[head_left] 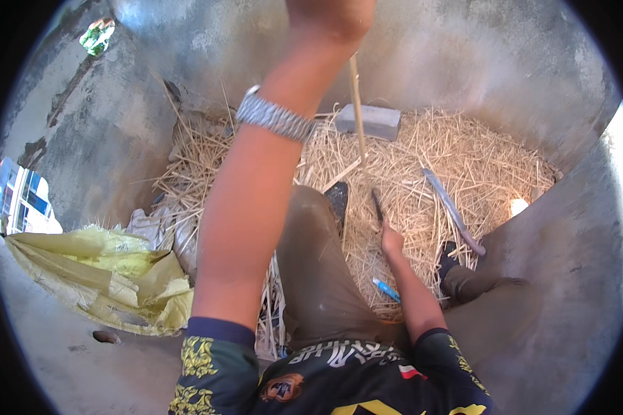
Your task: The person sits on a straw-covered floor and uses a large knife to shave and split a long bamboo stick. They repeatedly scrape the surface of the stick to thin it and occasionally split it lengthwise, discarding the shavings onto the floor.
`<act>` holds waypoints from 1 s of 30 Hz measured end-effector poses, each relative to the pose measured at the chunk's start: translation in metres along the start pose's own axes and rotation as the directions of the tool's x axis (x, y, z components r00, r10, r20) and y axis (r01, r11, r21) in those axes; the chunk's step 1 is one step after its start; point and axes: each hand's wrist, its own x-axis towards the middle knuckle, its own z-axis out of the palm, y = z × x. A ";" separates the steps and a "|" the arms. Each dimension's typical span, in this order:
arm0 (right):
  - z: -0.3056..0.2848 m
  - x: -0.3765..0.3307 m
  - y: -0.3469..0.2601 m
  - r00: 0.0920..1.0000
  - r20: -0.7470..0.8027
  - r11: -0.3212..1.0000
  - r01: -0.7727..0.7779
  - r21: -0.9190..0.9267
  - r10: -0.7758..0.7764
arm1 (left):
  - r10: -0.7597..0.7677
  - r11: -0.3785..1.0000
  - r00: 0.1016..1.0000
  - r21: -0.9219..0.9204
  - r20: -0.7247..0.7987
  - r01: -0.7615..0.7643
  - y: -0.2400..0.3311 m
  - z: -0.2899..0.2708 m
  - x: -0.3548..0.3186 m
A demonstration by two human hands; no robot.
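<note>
My left hand (331,12), raised high at the upper edge, is partly cut off; its fingers are out of sight. From just below it a thin bamboo strip (358,111) runs down toward the straw, so the hand appears closed around its upper end. Low over the straw, my right hand (392,241) is closed on a knife (376,205) with a dark blade pointing up and away. The blade lies close beside the strip's lower part. A wristwatch (277,119) with a metal band is on my left forearm.
Straw-like shavings (477,149) cover the floor between my legs. A grey block (368,122) rests by the far concrete wall (450,55). A curved grey bar (453,211) lies at right, a blue pen-like item (386,290) near me, and a yellow sack (111,280) at left.
</note>
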 end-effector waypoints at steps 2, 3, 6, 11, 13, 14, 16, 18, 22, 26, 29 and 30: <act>-0.016 -0.029 0.016 0.916 0.352 0.971 -0.127 -0.201 0.193 | 0.121 0.990 0.987 0.059 0.108 -0.128 0.034 -0.018 0.006; -0.007 -0.037 0.009 0.914 0.355 0.971 -0.132 -0.200 0.197 | 0.144 0.985 0.984 0.075 0.108 -0.153 0.052 -0.024 0.008; 0.005 -0.017 -0.012 0.927 0.295 0.969 -0.197 -0.148 0.234 | 0.148 0.985 0.988 0.088 0.038 -0.151 0.067 -0.024 0.012; -0.023 0.014 -0.043 0.947 0.253 0.973 -0.223 0.066 0.200 | 0.097 0.994 0.992 0.054 -0.080 -0.093 0.047 -0.014 0.012; -0.045 0.017 -0.081 0.962 0.274 0.993 0.033 -0.112 -0.001 | 0.065 0.996 0.996 0.068 -0.069 -0.060 0.008 -0.035 0.009; -0.074 0.003 -0.129 0.917 0.398 0.974 0.080 -0.212 0.012 | 0.073 0.992 0.994 0.106 -0.085 -0.064 0.006 -0.047 0.007; -0.127 -0.009 -0.192 0.873 0.487 0.921 0.217 -0.322 -0.036 | 0.094 0.985 0.990 0.152 -0.104 -0.078 0.004 -0.062 0.006; -0.179 -0.004 -0.209 0.917 0.374 0.925 0.252 -0.283 -0.135 | 0.025 0.999 0.993 0.039 -0.116 -0.021 -0.023 -0.056 0.011; -0.214 -0.039 -0.267 0.882 0.121 0.806 0.350 0.478 -0.455 | 0.067 0.992 0.988 0.111 -0.139 -0.052 -0.008 -0.089 0.019; -0.142 -0.041 -0.231 0.826 -0.337 0.205 0.464 0.862 -0.451 | -0.172 0.950 0.985 -0.264 -0.003 0.165 -0.021 -0.121 0.032; -0.071 -0.051 -0.140 0.926 0.364 0.862 -0.099 0.498 -0.103 | 0.043 0.997 0.988 0.063 -0.148 -0.034 -0.018 -0.072 0.005; -0.066 -0.043 -0.117 0.689 0.692 0.854 -0.477 0.207 0.217 | -0.004 0.998 0.988 0.055 -0.151 0.012 -0.024 -0.070 -0.001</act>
